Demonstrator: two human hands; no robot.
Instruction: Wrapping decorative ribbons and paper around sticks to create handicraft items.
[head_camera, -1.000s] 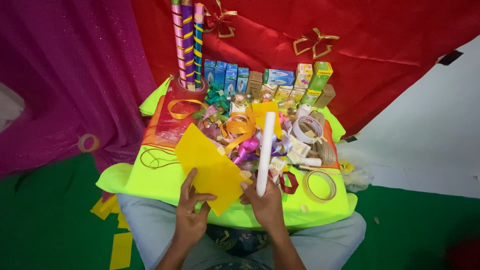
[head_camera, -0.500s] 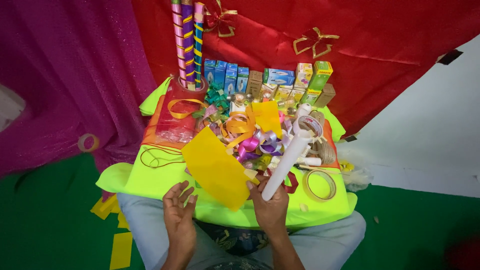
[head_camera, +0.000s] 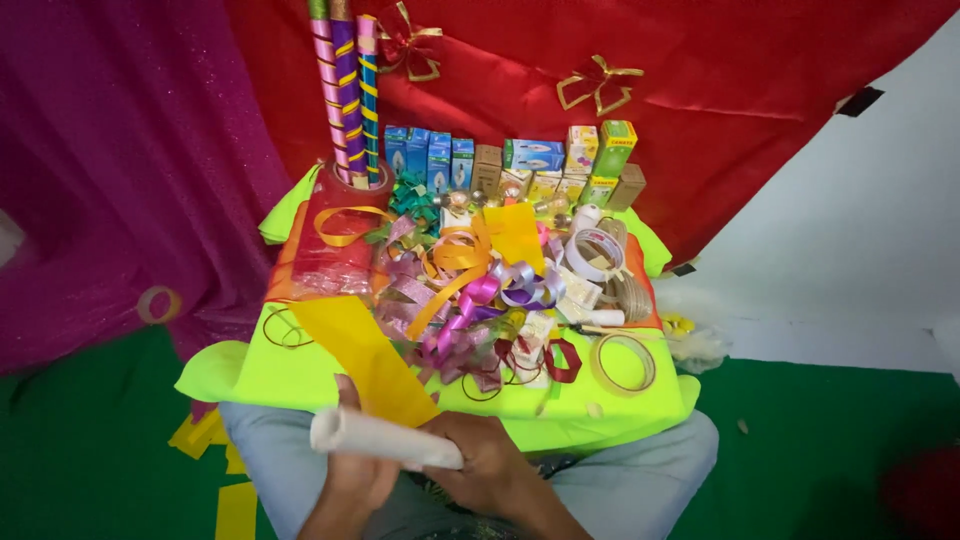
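Observation:
My right hand (head_camera: 495, 465) grips a white rolled tube (head_camera: 385, 439) that lies level across my lap, its open end pointing left. My left hand (head_camera: 360, 470) is under and behind the tube's left part, and its fingers touch the lower end of a yellow paper sheet (head_camera: 365, 355). The sheet slants up and left from my hands over the front of a neon yellow-green covered table (head_camera: 300, 375). Whether the left hand pinches the sheet or only the tube is unclear.
A heap of curled ribbons and bows (head_camera: 460, 300) fills the table's middle. Tape rolls (head_camera: 623, 362) lie at the right, small boxes (head_camera: 520, 160) line the back, wrapped tubes (head_camera: 345, 90) stand rear left. Red and purple cloth hangs behind. The floor is green.
The white tube swung down from upright to level in front of me. The yellow sheet dropped lower and leftward, and both hands came together at the tube near my lap.

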